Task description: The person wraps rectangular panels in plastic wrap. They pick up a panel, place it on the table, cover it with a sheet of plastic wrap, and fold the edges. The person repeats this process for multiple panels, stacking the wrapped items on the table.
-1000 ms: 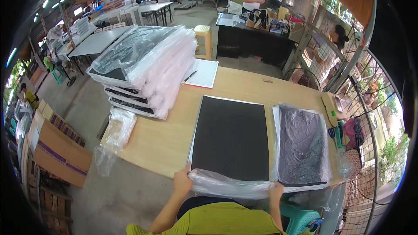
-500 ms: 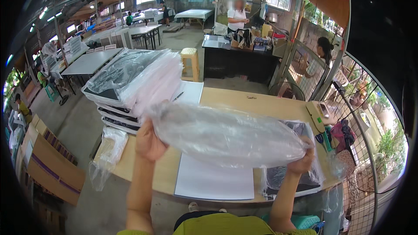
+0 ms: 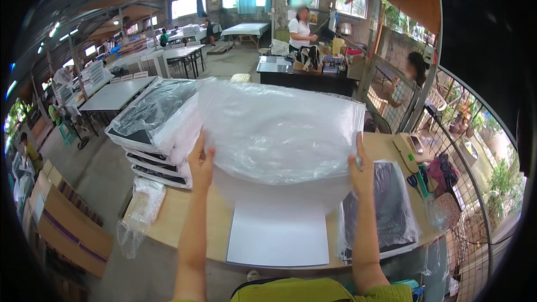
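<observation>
A large clear plastic bag [image 3: 279, 128] is spread wide in front of me, held up by its two sides. My left hand [image 3: 201, 159] pinches its left edge, beside a tall stack of plastic-wrapped black panels [image 3: 156, 106]. At its right edge my right hand [image 3: 361, 168] is closed on the plastic, thumb on the near side. Beneath the bag a flat white board [image 3: 278, 237] lies at the table's near edge, its far part veiled by the plastic. One plastic-wrapped black panel [image 3: 386, 207] lies right of the board, partly behind my right forearm.
The wooden table [image 3: 215, 235] carries a folded pile of clear plastic [image 3: 146, 193] at its left corner. Scissors [image 3: 413, 181] and a phone [image 3: 415, 144] lie on the right. Beyond are a dark desk [image 3: 302, 81] with a person behind it and a wire mesh fence [image 3: 470, 190].
The plastic bag has gone from a bunched, slanting shape to a broad, nearly level spread. Both hands have shifted, the right one up and leftward.
</observation>
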Demonstrator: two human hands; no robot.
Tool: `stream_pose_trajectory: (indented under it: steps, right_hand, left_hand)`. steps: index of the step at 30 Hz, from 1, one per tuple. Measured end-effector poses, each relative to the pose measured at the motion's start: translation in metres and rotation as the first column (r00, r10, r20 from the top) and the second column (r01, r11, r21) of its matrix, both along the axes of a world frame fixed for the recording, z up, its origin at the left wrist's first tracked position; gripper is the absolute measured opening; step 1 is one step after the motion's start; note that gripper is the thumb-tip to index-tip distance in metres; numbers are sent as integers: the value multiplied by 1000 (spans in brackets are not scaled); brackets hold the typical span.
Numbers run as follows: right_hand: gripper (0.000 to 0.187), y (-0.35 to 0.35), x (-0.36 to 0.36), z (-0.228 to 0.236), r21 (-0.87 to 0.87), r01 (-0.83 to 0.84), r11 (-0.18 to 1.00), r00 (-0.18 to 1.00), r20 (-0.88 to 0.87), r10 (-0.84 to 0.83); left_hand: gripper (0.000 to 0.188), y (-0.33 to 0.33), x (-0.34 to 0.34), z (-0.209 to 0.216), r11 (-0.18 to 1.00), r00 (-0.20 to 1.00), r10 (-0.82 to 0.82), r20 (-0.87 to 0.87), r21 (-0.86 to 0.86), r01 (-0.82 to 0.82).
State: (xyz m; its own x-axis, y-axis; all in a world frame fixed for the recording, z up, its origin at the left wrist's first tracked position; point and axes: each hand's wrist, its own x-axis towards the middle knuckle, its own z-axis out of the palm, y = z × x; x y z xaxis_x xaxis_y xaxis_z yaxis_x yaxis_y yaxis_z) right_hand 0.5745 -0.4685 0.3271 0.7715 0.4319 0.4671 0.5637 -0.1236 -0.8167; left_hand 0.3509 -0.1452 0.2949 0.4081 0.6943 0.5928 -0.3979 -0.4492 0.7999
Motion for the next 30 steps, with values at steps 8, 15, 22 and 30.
stream_pose_trajectory:
  steps: [8,15,22,30]
  right_hand:
    - [67,46,68,-110,-298,205,932,973,167,-161]
    - [63,-23,26,-315,-481,98,871,995,55,-82]
    - [58,-98,-107,-272,-474,36,880,998,-32,-57]
    - [47,-124,-138,-219,-438,209,874,969,-23,-244]
  left_hand:
    - [78,29,43,-108,930,755,311,-578,349,-116]
    - [56,-16,-18,-266,907,295,382,-876,416,62]
    - [69,-100,-151,-232,983,207,168,-964,180,36]
    - [62,-140,-196,-259,926,495,-56,-867,140,350]
